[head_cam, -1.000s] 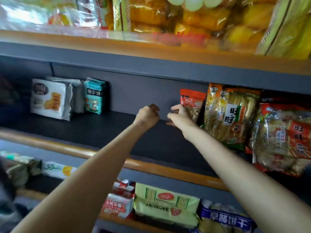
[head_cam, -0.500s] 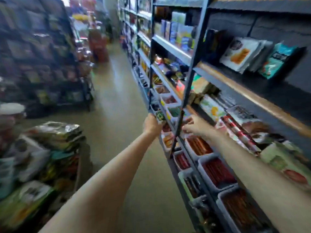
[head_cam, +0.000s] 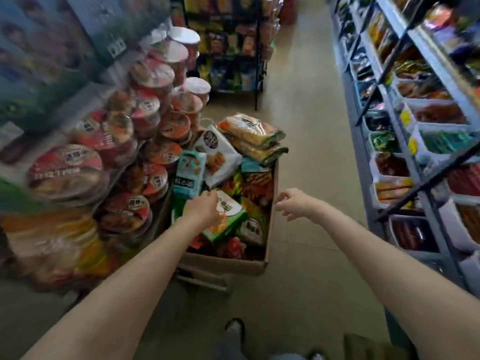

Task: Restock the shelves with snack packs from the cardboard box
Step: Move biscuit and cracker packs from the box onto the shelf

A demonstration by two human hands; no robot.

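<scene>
Green snack pack (head_cam: 226, 221): long axis 1-to-7 o'clock, atop cardboard box (head_cam: 226, 266).
Left hand (head_cam: 204, 209): grip cannot be told, over pack.
Right hand (head_cam: 294, 203): fingers loosely released.

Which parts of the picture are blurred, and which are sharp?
Head view: the noodle bowls at left and the shelves at right smear with motion blur; the cardboard box and left hand in the middle look sharper; straight edges bend from the wide lens.

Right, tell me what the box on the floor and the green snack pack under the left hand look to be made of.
Box: plain brown cardboard, matte, with a raw cut rim and folded flaps.
Green snack pack: probably thin plastic film, printed and glossy, going by the sheen and creases under the left hand.
</scene>
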